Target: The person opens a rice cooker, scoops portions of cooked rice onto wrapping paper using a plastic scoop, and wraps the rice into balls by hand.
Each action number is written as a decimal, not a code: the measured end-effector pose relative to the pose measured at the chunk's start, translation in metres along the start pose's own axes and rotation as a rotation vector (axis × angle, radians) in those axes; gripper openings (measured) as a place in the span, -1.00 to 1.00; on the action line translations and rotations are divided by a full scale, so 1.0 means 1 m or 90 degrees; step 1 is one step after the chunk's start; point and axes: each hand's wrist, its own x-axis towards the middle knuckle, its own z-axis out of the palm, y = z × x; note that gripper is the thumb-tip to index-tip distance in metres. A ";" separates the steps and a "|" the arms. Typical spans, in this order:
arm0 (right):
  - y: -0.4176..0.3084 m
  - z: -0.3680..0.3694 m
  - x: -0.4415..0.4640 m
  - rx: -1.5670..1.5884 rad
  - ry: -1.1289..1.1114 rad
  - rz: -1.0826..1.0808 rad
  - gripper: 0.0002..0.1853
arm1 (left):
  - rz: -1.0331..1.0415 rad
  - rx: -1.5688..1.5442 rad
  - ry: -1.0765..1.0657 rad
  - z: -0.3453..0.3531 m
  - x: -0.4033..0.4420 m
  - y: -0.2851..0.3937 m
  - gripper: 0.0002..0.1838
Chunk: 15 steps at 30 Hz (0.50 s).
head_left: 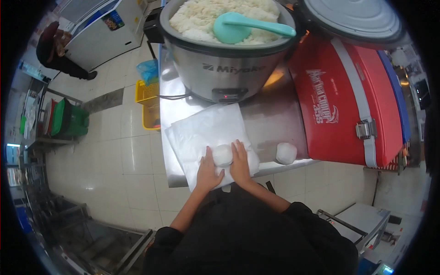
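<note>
A round white bundle [222, 156] sits on a stack of white paper sheets [197, 126] at the front of the steel table. My left hand [209, 170] lies along the bundle's left side, and my right hand [239, 163] lies along its right side. Fingers of both hands point forward and press against the bundle between them. A second white wrapped bundle [286, 153] rests on the table to the right of my right hand. Behind the paper stands a large rice cooker [224, 68], open and full of white rice [195, 20], with a turquoise scoop [233, 28] lying on the rice.
A red cooler box [339, 105] stands on the right, with a round grey lid [355, 16] on top. Yellow baskets [149, 110] are beside the steel table [270, 110] at left. Another person [55, 50] stands by a white freezer at the upper left.
</note>
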 end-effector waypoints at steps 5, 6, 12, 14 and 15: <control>-0.033 -0.018 0.014 0.340 -0.112 0.186 -0.25 | -0.093 -0.286 -0.034 0.001 0.000 0.015 -0.11; -0.037 -0.023 0.021 0.341 -0.111 0.186 -0.25 | -0.163 -0.427 -0.004 0.000 0.000 0.025 -0.12; -0.066 -0.065 0.049 0.827 0.028 0.354 -0.59 | 0.087 -0.583 0.308 -0.018 0.028 0.072 -0.25; -0.084 -0.092 0.043 0.699 0.045 0.218 -0.60 | -0.045 -0.809 0.273 -0.028 0.027 0.092 -0.30; -0.089 -0.101 0.036 0.564 0.060 0.090 -0.61 | -0.192 -1.030 0.223 -0.033 0.024 0.101 -0.34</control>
